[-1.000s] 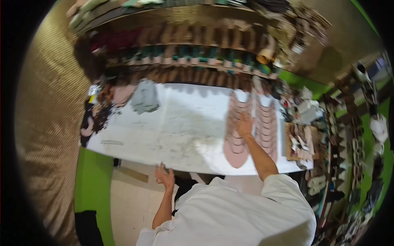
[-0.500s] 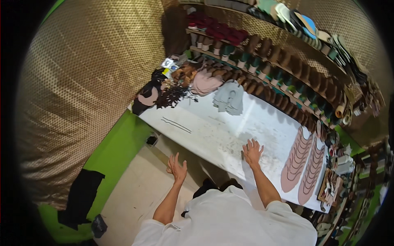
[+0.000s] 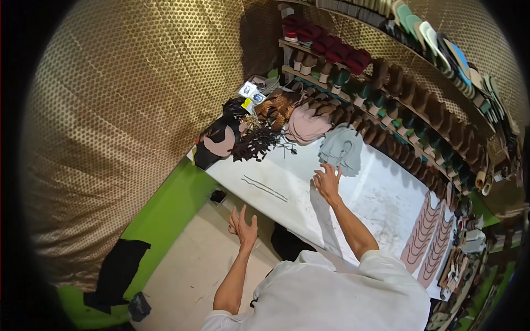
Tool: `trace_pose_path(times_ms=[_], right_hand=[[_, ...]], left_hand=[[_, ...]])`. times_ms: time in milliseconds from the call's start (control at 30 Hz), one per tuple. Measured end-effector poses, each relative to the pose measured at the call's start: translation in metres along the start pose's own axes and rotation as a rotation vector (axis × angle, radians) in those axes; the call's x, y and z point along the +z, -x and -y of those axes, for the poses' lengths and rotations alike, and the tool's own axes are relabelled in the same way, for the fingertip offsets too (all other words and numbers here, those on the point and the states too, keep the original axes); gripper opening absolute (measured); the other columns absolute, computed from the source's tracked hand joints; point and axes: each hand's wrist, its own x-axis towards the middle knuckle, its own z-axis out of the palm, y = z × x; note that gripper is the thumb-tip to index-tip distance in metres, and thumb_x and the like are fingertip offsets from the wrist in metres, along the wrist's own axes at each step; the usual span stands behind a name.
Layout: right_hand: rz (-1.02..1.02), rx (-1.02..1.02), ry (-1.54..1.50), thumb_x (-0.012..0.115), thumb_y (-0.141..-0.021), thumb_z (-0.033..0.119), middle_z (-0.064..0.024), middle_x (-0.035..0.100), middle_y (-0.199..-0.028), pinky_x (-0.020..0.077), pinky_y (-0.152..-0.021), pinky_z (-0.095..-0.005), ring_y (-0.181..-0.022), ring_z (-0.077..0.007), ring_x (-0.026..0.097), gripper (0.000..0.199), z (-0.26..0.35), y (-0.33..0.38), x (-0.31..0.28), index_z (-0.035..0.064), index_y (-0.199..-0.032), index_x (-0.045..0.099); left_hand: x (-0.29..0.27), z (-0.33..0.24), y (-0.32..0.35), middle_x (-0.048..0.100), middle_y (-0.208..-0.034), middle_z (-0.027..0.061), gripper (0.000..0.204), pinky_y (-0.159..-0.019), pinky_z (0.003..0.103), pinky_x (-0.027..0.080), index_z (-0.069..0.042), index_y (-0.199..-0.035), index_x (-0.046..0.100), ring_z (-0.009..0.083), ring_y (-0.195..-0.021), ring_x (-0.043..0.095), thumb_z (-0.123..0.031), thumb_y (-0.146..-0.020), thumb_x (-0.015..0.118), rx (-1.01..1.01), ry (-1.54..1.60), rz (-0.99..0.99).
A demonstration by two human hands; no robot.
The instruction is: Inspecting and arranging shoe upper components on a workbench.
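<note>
My right hand (image 3: 328,183) hovers at the near edge of a pile of light grey cut pieces (image 3: 340,150), fingers spread and nothing held. Whether the fingertips touch the pile I cannot tell. Off the table's front edge, over the floor, my left hand (image 3: 243,226) is open with nothing in it. Between the hands and the far left end, two thin dark strips (image 3: 265,188) lie side by side on the white table (image 3: 301,207). Beside the grey pile is a stack of pink cut pieces (image 3: 308,122).
Dark tangled straps (image 3: 258,142) and black pieces with a pink one (image 3: 220,144) crowd the table's left end. Two overlapping rows of pink pieces with dark curved strips (image 3: 422,234) lie at the right. Shelves of shoe lasts (image 3: 411,96) line the back.
My right hand has moved left and farther across the table, up to the grey pile. The view has shifted left; my left hand stays off the table's edge.
</note>
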Motion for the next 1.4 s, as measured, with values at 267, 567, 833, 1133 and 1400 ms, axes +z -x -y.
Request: trace_pose_path(times_ms=[267, 567, 833, 1133, 1400], right_hand=[[-0.026, -0.005, 0.033, 0.076, -0.084, 0.019, -0.0125, 0.058, -0.138, 0.0223, -0.121, -0.0646, -0.137, -0.0337, 0.046, 0.023, 0.022, -0.099, 0.060, 0.0116, -0.106, 0.078], [-0.059, -0.038, 0.147, 0.069, -0.088, 0.021, -0.0131, 0.054, -0.140, 0.0294, -0.116, -0.0572, -0.135, -0.0329, 0.045, 0.033, 0.045, -0.219, 0.127, 0.0068, -0.119, 0.069], [0.083, 0.080, 0.259, 0.067, -0.086, 0.024, -0.0117, 0.058, -0.118, 0.0375, -0.098, -0.0470, -0.117, -0.0295, 0.050, 0.029, 0.064, -0.218, 0.144, 0.0057, -0.108, 0.073], [0.090, 0.237, -0.063, 0.071, -0.087, 0.024, -0.0072, 0.061, -0.111, 0.0354, -0.102, -0.0502, -0.112, -0.0273, 0.054, 0.016, 0.119, -0.161, 0.119, 0.0103, -0.091, 0.079], [0.005, 0.317, 0.118, 0.080, -0.080, 0.015, -0.0068, 0.056, -0.141, 0.0286, -0.113, -0.0579, -0.135, -0.0277, 0.047, 0.029, 0.062, -0.169, 0.085, 0.0142, -0.108, 0.077]], left_hand=[[-0.015, -0.001, -0.107, 0.023, -0.171, 0.0174, 0.052, -0.114, 0.071, 0.013, -0.019, -0.138, 0.067, 0.0394, -0.155, 0.019, -0.026, -0.088, 0.077, 0.176, -0.185, 0.095], [-0.014, -0.006, -0.194, 0.021, -0.172, 0.0153, 0.052, -0.113, 0.076, 0.013, -0.021, -0.138, 0.067, 0.0413, -0.155, 0.019, -0.020, -0.087, 0.077, 0.210, -0.183, 0.131], [-0.004, -0.014, -0.245, 0.024, -0.171, 0.0180, 0.051, -0.114, 0.072, 0.012, -0.017, -0.137, 0.068, 0.0397, -0.155, 0.020, -0.024, -0.087, 0.074, 0.301, -0.174, 0.216], [0.044, -0.068, -0.315, 0.033, -0.167, 0.0193, 0.049, -0.115, 0.068, 0.012, -0.022, -0.135, 0.069, 0.0403, -0.153, 0.023, -0.023, -0.086, 0.075, 0.546, -0.084, 0.332], [0.095, -0.148, -0.362, 0.029, -0.170, 0.0126, 0.033, -0.115, 0.073, 0.009, -0.021, -0.122, 0.077, 0.0375, -0.156, 0.019, -0.027, -0.090, 0.077, 0.913, -0.120, 0.499]])
